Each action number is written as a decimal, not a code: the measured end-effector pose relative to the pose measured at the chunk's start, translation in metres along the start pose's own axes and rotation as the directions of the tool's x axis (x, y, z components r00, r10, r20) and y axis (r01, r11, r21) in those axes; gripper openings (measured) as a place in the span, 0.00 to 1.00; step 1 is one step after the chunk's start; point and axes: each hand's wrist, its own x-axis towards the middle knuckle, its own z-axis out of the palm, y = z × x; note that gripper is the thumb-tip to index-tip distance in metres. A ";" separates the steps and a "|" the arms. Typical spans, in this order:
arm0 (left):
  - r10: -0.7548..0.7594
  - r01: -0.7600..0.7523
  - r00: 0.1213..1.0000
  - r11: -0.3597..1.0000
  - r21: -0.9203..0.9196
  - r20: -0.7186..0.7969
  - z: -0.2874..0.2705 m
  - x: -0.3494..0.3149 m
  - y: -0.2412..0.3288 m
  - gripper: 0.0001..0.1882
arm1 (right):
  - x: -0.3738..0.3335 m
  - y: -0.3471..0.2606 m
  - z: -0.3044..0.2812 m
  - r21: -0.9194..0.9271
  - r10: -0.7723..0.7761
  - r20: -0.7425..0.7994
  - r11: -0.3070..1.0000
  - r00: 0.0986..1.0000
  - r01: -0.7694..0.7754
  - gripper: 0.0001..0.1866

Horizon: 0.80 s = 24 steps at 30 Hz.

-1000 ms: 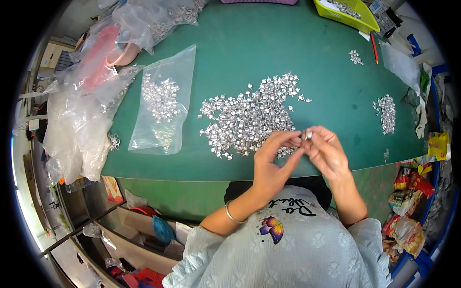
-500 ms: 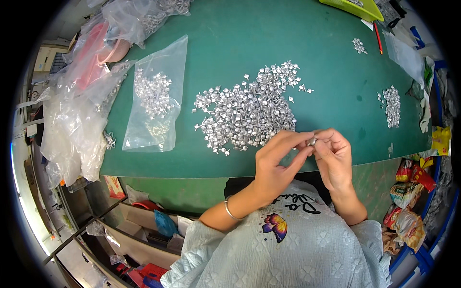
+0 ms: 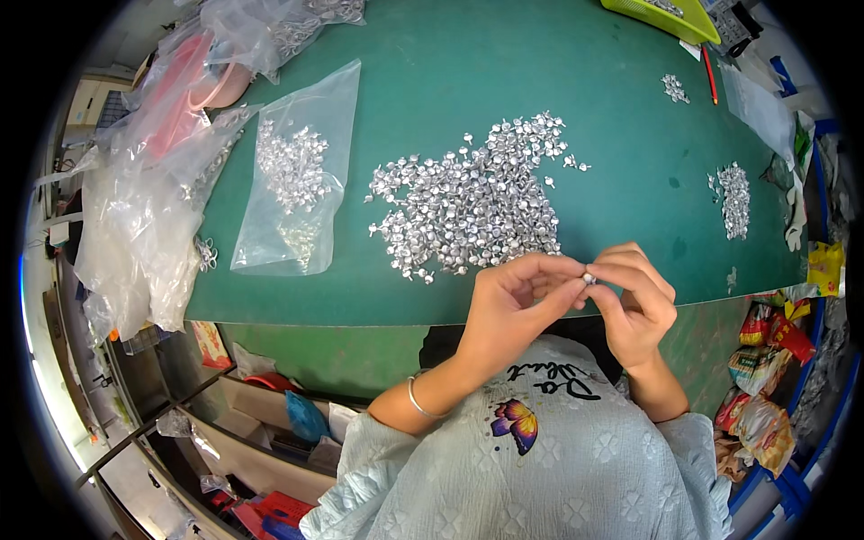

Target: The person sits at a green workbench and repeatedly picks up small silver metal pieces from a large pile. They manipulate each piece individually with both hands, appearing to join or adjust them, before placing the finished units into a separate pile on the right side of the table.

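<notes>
Above the table's near edge, my left hand (image 3: 515, 301) and my right hand (image 3: 641, 304) meet fingertip to fingertip. Both are closed in a pinch around one small silvery metal piece (image 3: 589, 279) with a rounded, shiny head; the fingers hide the rest of it. Just beyond my left hand spreads a large pile of similar small metal pieces (image 3: 472, 211), with rounded heads and short stems. To the left of that pile lies a clear plastic bag (image 3: 337, 117) with more silvery pieces inside.
The green table (image 3: 432, 54) carries two smaller groups of metal pieces on the right, a long cluster (image 3: 735, 202) and a little heap (image 3: 674, 88). A red pencil-like stick (image 3: 710, 76) lies by a yellow-green tray (image 3: 661, 18). Crumpled clear bags (image 3: 144, 234) crowd the left edge.
My right hand's fingers have shifted and spread a little around the piece, and its rounded head now shows more. My left hand has moved slightly down and left. The pile looks the same.
</notes>
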 end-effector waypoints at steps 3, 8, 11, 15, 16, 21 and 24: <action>0.068 -0.069 0.997 0.996 0.063 0.022 0.000 -0.004 0.001 0.11 | -0.003 -0.003 0.001 0.039 0.036 -0.029 0.999 0.999 -0.034 0.11; 0.101 -0.101 0.995 0.995 0.015 0.000 0.005 -0.007 0.003 0.10 | -0.008 -0.004 0.004 0.152 0.097 -0.090 0.985 0.991 -0.082 0.12; 0.069 -0.068 0.998 0.993 -0.094 0.008 0.004 -0.007 -0.001 0.10 | -0.009 -0.004 0.004 0.188 0.105 -0.099 0.979 0.989 -0.085 0.12; 0.070 -0.066 0.997 0.992 -0.103 0.027 0.003 -0.005 -0.002 0.10 | -0.008 -0.005 0.004 0.185 0.104 -0.093 0.979 0.990 -0.085 0.11; 0.067 -0.064 0.997 0.992 -0.106 0.027 0.003 -0.005 -0.001 0.09 | -0.008 -0.004 0.004 0.183 0.103 -0.092 0.979 0.990 -0.085 0.11; 0.053 -0.051 0.998 0.997 -0.056 0.036 -0.005 0.000 -0.010 0.04 | -0.007 0.002 0.006 0.270 0.233 0.005 0.936 0.972 -0.226 0.08; -0.116 0.113 0.993 0.929 -0.353 0.011 -0.012 0.007 -0.014 0.03 | -0.004 0.024 0.000 0.147 0.392 -0.002 0.910 0.920 -0.387 0.06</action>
